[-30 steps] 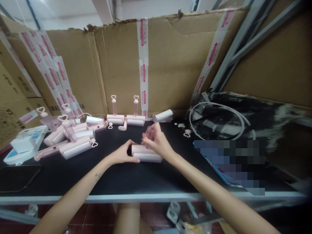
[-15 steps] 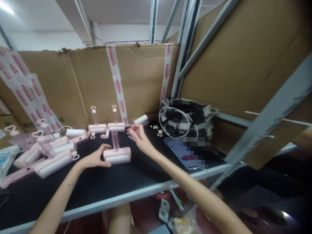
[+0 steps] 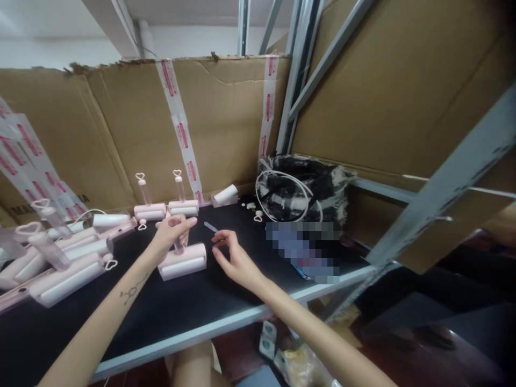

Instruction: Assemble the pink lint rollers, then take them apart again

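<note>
A pink and white roller stands on the black tabletop, its clear pink tubular handle pointing up. My left hand is closed around the top of that handle. To the right of the roller, my right hand has its thumb and forefinger apart, with nothing visible between them. A thin clear stick lies just beyond its fingertips. Behind my left hand, two similar rollers with heart-shaped loops stand upright, one at the left and one at the right.
Several more rollers crowd the left side. At the back lies a white roll. A small heart-shaped piece, a coiled white cable and a pixelated phone are at the right. Cardboard walls the back.
My left hand has moved from the side of the roller up to its handle and closed there. My right hand has drawn back towards me, away from the back of the table. The view has shifted slightly.
</note>
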The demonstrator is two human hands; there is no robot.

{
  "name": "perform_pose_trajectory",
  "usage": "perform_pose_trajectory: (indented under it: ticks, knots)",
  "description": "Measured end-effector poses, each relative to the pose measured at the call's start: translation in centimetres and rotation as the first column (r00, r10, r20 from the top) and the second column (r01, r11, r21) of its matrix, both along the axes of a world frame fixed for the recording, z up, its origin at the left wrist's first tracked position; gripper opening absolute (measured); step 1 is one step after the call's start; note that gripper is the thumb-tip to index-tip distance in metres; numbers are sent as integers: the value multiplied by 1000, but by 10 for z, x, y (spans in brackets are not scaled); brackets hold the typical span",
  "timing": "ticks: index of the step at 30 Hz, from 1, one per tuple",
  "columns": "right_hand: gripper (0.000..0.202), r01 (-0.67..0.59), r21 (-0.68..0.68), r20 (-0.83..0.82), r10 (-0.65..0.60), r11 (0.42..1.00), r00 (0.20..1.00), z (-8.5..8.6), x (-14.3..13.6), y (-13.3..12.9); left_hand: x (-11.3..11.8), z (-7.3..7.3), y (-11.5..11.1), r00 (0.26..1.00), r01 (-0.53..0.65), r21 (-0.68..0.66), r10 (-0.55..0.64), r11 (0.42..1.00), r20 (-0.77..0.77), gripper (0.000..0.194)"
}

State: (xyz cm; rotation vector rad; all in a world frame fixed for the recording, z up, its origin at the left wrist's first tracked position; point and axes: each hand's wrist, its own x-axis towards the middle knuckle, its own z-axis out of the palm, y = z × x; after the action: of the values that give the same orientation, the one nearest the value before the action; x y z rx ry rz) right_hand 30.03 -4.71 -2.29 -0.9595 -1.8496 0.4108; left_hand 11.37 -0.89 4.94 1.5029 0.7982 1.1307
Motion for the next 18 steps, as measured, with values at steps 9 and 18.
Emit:
perform_pose_trajectory:
  ticks: [9,18]
  knots:
    - [24,31,61,101,-37,998,994,0,1,-4,8,-12,0,981,-104,12,100,995,168,46]
    - [9,-156,61,148,145,986,978,76,-11,76,3,-15,8,991,-104,20,102,994,81,41]
